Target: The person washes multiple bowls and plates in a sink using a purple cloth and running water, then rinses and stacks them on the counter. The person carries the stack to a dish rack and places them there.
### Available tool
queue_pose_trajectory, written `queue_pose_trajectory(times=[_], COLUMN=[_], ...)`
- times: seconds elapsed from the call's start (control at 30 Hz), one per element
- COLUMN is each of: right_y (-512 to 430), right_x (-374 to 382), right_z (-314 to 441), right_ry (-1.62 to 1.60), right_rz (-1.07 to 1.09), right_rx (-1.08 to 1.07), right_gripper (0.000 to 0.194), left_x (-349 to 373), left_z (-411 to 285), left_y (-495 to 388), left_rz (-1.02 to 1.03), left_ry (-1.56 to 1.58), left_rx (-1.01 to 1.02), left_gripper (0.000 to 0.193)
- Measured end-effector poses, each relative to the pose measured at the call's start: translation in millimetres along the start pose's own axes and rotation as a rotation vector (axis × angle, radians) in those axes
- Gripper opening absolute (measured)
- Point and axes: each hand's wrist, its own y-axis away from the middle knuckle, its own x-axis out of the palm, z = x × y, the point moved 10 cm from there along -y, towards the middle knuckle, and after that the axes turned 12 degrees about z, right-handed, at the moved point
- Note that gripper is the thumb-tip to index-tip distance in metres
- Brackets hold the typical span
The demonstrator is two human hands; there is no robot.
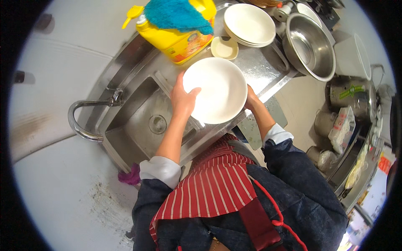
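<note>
A round white dish (218, 91) is held by its rim between both hands, above the steel counter at the sink's right side. My left hand (184, 97) grips its left rim, thumb laid over the inner face. At the right rim, my right hand (251, 98) has hold of it, with most of its fingers hidden under the dish. Just beyond the dish lies a small cream-coloured dish (225, 48). A stack of white plates (249, 24) stands farther back on the counter.
The steel sink basin (132, 131) with its curved faucet (84, 117) lies left. A yellow detergent jug (179, 44) draped with a blue cloth (176, 15) stands behind. At the right are a steel bowl (309, 47), a white bucket (351, 58) and a lidded pot (351, 94).
</note>
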Motion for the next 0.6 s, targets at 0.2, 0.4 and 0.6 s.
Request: queue_pose_trajectory(times=[0.2, 0.4, 0.6], right_y=[-4.0, 24.9, 99.1], right_x=[53.9, 123.0, 228.2], right_z=[-1.3, 33.4, 75.9], right_ry=[-0.280, 0.253, 1.214], right_rz=[0.261, 0.369, 0.393], right_rx=[-0.048, -0.218, -0.407], right_gripper=[0.062, 0.075, 0.105], left_x=[-14.5, -20.7, -15.3], left_z=[60.5, 128.8, 142.1], left_y=[14.9, 43.3, 90.9], left_rz=[-0.033, -0.061, 0.032], left_ry=[0.542, 0.968, 1.268], left_rx=[-0.045, -0.077, 0.110], left_gripper=[0.054, 0.048, 0.042])
